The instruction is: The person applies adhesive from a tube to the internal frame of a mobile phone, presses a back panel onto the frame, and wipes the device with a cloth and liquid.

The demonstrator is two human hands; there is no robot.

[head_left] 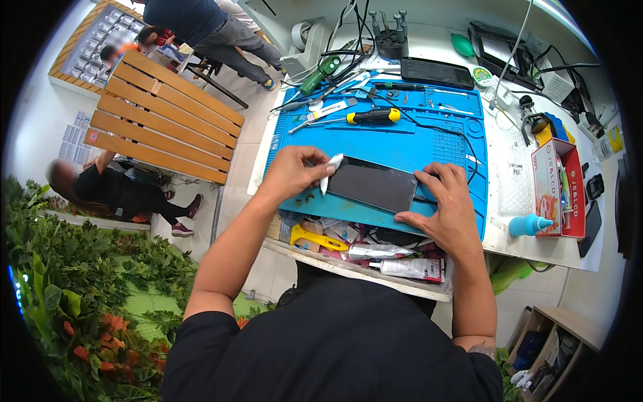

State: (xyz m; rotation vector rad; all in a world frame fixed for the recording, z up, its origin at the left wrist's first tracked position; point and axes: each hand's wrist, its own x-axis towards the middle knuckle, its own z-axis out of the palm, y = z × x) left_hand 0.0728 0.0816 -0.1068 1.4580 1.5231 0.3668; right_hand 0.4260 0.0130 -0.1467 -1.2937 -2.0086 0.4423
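A dark smartphone (372, 185) lies over the front part of the blue repair mat (402, 149), glossy face up. My left hand (295, 175) pinches a small white tissue (331, 173) against the phone's left end. At the other end, my right hand (443, 204) grips the phone, with the thumb on the near corner and the fingers on the far corner. Beyond the phone, a yellow-and-black screwdriver (374, 116) rests on the mat. Whatever lies under the phone is hidden.
An open drawer (439, 290) below the mat holds tubes and a yellow-handled tool (318, 239). Another phone (435, 72) lies at the mat's back edge. To the right are a blue bottle (528, 225) and a red box (570, 191). A black cable (462, 137) crosses the mat.
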